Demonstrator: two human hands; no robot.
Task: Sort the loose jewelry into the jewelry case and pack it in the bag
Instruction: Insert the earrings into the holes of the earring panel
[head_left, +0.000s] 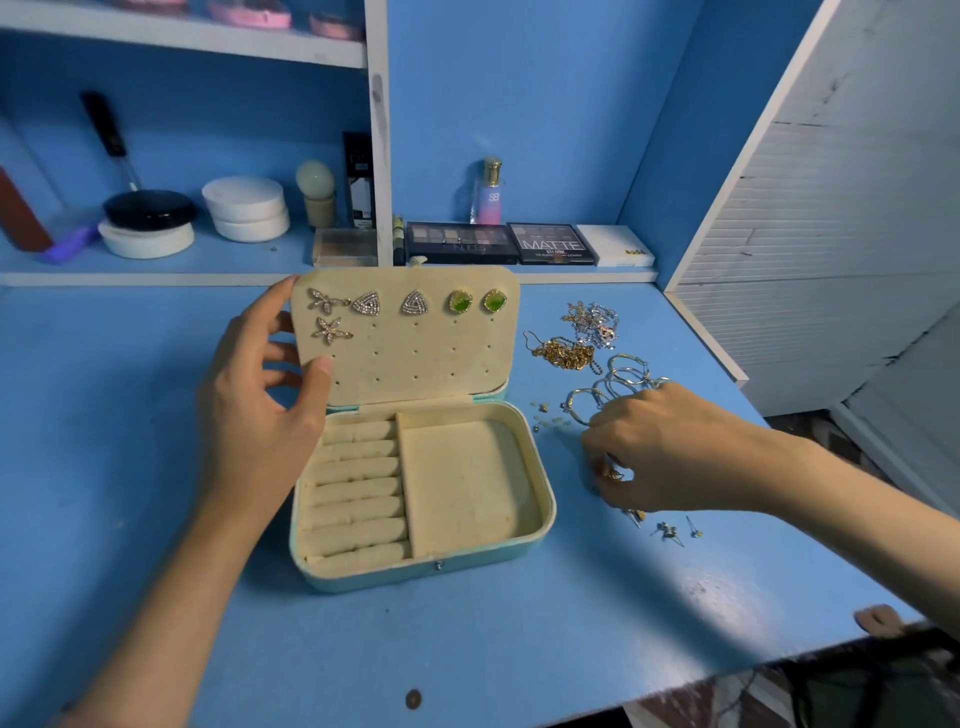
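Jewelry case (422, 525) sits open mid-desk, its front wall well back from the desk (130, 441) front edge. The lid (415, 358) stands up, tilted back toward the shelf lip (156, 278).

Left hand (254, 421) grips the lid's left edge, thumb on the inner face and fingers behind. Right hand (670, 447) is on the desk just right of the case, fingers curled down and pinching a small gold piece (614, 474).

Pinned in the lid's top rows are two flower earrings (328, 330), two triangle earrings (414, 303) and two green earrings (460, 302). The ring rolls (356, 499) fill the base's left side, with a flat compartment (467, 488) on the right.

The loose stock is all right of the case:
- Silver chain (595, 318) farthest back, gold chain (566, 354) just in front of it.
- Rings (626, 376) touching the right hand's knuckles.
- Small earring backs (545, 415) just beside the case's right back corner.
- Studs (670, 531) under the wrist, near the front.

This cluster is boxed in by a white louvred panel (831, 260) along the desk's right edge. A broad run of blue desk surface lies left of the case and in front of it.

On the shelf behind are palettes (462, 243) and a perfume bottle (489, 192), well apart from the lid.
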